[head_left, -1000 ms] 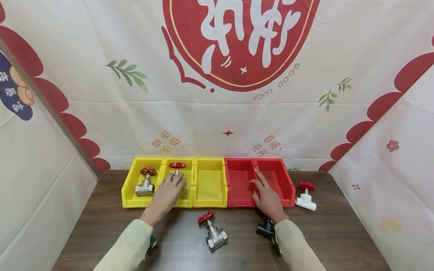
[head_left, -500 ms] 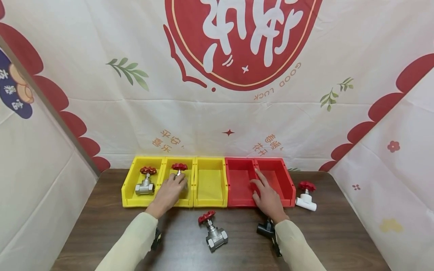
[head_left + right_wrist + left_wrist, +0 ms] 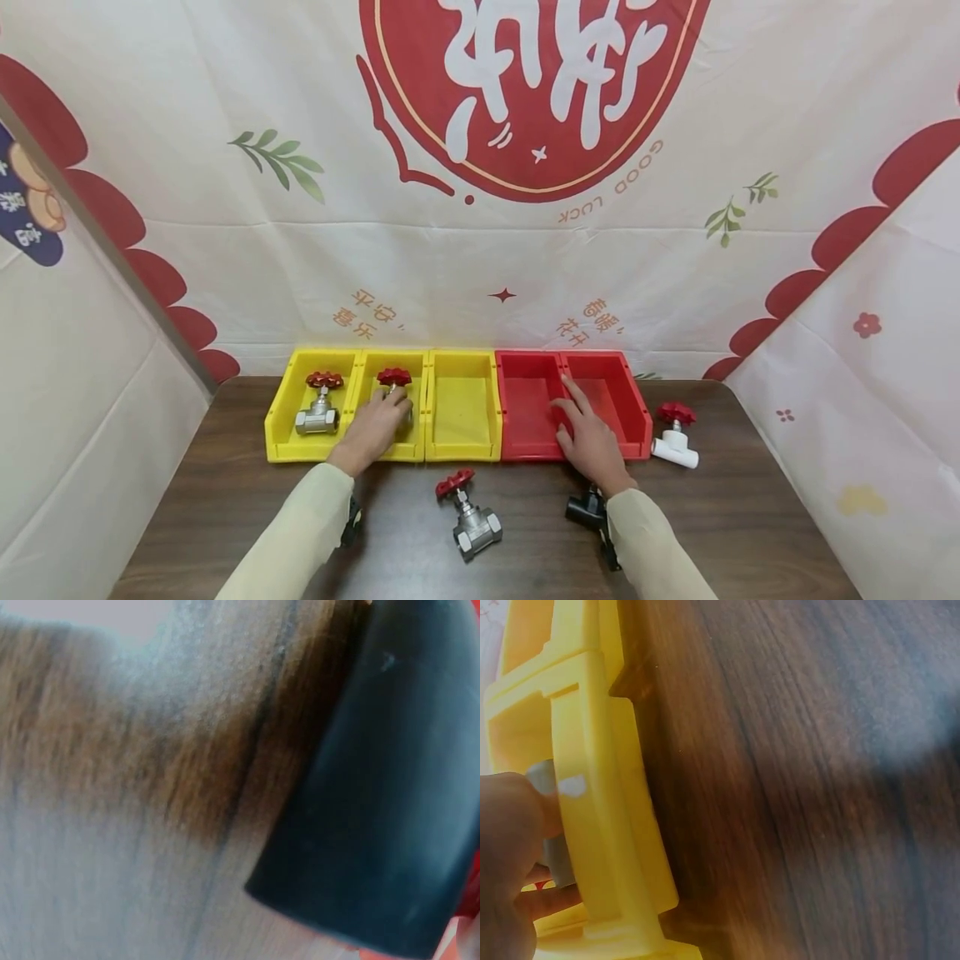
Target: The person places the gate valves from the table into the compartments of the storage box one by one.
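Observation:
My left hand reaches into the second yellow bin from the left and grips a steel gate valve with a red handwheel. In the left wrist view, the fingers curl round the grey metal body behind the bin's front lip; the hand hides much of the valve. A similar valve stands in the leftmost yellow bin. My right hand rests with spread, relaxed fingers over the divider of the two red bins, holding nothing. Below its wrist lies a black pipe valve, partly hidden by the sleeve.
Another steel valve with a red handwheel lies on the wooden table in front of the bins. A white plastic valve stands right of the red bins. The third yellow bin adjoins them. Printed cloth hangs behind.
My left hand has shifted slightly right with the valve, whose handwheel now sits a little lower and nearer in the bin. The right hand has stayed in place.

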A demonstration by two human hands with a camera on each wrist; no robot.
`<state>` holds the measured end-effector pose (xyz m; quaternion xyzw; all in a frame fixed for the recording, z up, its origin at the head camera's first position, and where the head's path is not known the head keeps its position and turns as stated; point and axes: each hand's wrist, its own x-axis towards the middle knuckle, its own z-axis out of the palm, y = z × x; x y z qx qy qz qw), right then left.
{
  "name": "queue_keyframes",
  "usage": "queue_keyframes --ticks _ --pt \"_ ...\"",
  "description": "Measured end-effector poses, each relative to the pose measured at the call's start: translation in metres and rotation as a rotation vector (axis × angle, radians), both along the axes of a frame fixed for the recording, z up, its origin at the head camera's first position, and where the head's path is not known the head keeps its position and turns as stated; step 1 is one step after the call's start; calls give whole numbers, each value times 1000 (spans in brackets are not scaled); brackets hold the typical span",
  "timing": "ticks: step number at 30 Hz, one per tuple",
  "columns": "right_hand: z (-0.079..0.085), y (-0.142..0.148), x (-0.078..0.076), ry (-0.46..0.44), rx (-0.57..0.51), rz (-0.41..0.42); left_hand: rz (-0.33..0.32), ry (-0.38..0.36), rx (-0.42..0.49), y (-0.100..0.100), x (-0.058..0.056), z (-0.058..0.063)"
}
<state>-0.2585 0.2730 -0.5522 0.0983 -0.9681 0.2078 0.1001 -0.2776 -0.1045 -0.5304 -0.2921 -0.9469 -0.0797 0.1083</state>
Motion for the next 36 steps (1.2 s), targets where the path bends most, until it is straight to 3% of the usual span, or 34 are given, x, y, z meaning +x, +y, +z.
queue_keyframes --ticks 6,15,36 --pt "2 1 0 16 2 3 -8 13 -8 3 -2 -2" --pt "-2 -3 -1 23 5 9 25 -67 -56 3 -5 -4" --pt "-4 0 -1 12 -2 4 26 -105 -50 7 -7 -5"
